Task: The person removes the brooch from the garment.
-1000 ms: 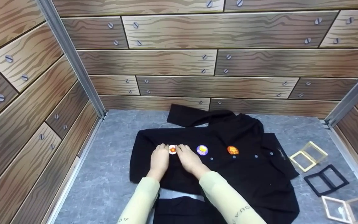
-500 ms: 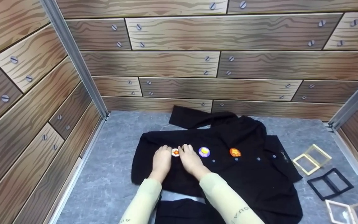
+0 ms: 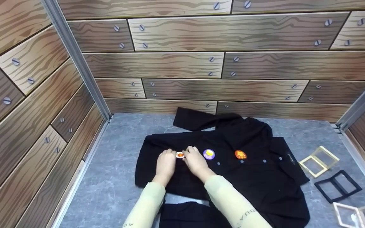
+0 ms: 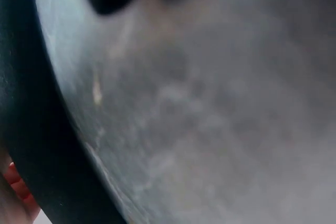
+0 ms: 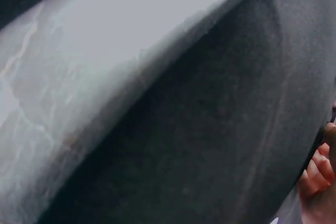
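Note:
A black long-sleeved garment [image 3: 246,183] with several small snap buttons lies spread out. Both hands meet at a round white badge [image 3: 180,155] with a red-orange flower on the cloth. My left hand [image 3: 166,164] grips its left edge with curled fingers, while my right hand [image 3: 195,162] pinches the right edge. The badge looks tilted, showing as a narrow oval; its back is hidden. Right of it on the garment sit a purple-and-yellow badge [image 3: 208,154] and an orange badge [image 3: 240,154]. The wrist views catch only curled fingers [image 4: 21,187] and fingers [image 5: 317,171] beside dark cloth.
Three small hinged frames lie open at the right: a yellow frame [image 3: 314,165], a black frame [image 3: 331,182] and a pale wooden frame [image 3: 356,209]. Another dark cloth part [image 3: 188,215] lies at the front. Wood-patterned walls [image 3: 182,66] enclose the grey floor [image 3: 103,183].
The flower badge has tipped from a nearly full circle to a narrow oval between the hands. The hands stay at the same spot on the garment; the camera view has shifted slightly.

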The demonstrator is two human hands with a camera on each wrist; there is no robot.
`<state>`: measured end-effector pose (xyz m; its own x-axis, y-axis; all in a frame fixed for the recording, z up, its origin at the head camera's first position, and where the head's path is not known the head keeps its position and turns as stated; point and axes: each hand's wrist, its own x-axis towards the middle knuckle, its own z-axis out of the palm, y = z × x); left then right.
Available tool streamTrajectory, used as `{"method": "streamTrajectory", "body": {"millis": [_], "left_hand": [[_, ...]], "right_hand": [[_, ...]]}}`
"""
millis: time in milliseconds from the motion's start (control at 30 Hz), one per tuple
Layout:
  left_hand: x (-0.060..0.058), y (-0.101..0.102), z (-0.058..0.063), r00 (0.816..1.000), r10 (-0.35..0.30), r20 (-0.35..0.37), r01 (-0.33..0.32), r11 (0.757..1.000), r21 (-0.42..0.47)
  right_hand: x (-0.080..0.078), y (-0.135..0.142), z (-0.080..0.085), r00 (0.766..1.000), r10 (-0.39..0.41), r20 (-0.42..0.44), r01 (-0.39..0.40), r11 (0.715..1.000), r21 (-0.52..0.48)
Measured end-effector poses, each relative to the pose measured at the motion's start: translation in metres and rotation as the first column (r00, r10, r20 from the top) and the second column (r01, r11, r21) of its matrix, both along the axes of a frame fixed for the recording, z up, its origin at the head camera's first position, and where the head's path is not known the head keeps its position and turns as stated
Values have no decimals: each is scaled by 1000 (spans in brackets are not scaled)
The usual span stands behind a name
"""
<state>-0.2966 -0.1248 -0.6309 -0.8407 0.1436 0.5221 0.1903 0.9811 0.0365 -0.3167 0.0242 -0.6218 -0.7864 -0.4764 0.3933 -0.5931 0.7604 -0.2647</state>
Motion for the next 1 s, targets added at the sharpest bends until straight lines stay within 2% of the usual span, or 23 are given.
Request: {"method": "streamTrajectory", "body": {"millis": [233, 467, 800, 1000], "left_hand": [[0, -1, 1, 1000, -11, -10, 11, 1000, -26], [0, -2, 7, 999, -5, 38, 6, 1000, -26], [1, -1, 11, 998, 11, 69, -9, 999, -33], [0, 0, 15, 997, -5, 82, 7, 1000, -23]], "right_hand": [[0, 0, -3, 1000, -4, -3, 4, 1000, -31], [-1, -1, -2, 1000, -12, -17, 11, 998, -58], [0, -3, -6, 1000, -18, -1, 18, 995, -98], [0, -2, -4, 1000, -24, -4, 24, 992, -128]]}}
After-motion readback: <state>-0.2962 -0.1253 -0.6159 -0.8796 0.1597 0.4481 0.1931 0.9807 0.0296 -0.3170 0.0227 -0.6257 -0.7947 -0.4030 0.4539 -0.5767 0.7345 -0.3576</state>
